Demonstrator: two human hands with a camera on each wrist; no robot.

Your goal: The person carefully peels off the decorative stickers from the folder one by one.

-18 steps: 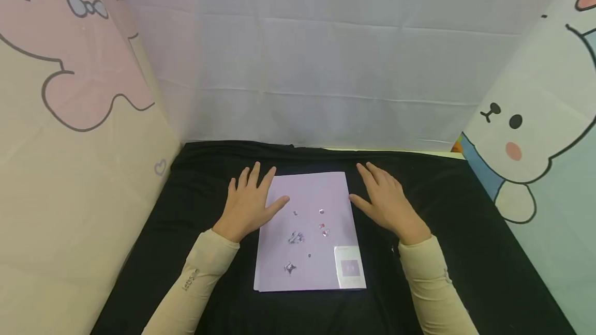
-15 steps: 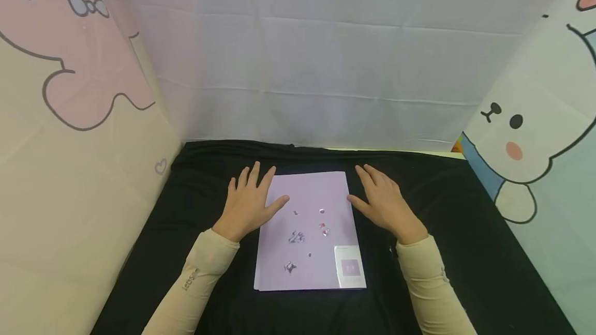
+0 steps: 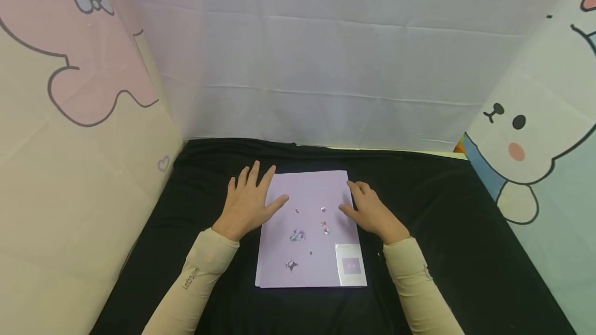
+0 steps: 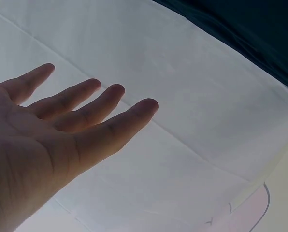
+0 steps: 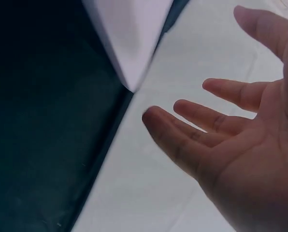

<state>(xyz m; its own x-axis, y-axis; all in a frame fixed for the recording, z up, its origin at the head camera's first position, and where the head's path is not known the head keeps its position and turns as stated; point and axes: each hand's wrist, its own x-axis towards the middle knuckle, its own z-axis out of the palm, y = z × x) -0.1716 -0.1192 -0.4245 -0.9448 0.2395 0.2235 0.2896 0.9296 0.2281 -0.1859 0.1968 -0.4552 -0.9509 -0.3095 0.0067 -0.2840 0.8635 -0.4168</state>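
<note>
A lilac folder or booklet (image 3: pixel 304 190) lies on the black cloth (image 3: pixel 223 283), its cover dotted with small shiny silver and pink marks. At its lower right corner is a pale label (image 3: pixel 351 265) with a purple square. My left hand (image 3: pixel 247 203) is spread at the folder's upper left edge, thumb over the cover. In the left wrist view its fingers (image 4: pixel 134 116) are apart and hold nothing. By the folder's right edge, my right hand (image 3: pixel 373 214) has its thumb tip over the cover. The right wrist view shows its fingers (image 5: pixel 173 133) loosely bent, apart from the folder's corner (image 5: pixel 129 58).
A white cloth wall (image 3: pixel 298 66) stands behind the table. Printed cartoon curtains hang at the left (image 3: pixel 84 169) and right (image 3: pixel 526 133). The black cloth reaches to both sides of the folder.
My right hand has moved left and slightly toward me, to the folder's right edge, with its fingers bending more. The left hand stays nearly still.
</note>
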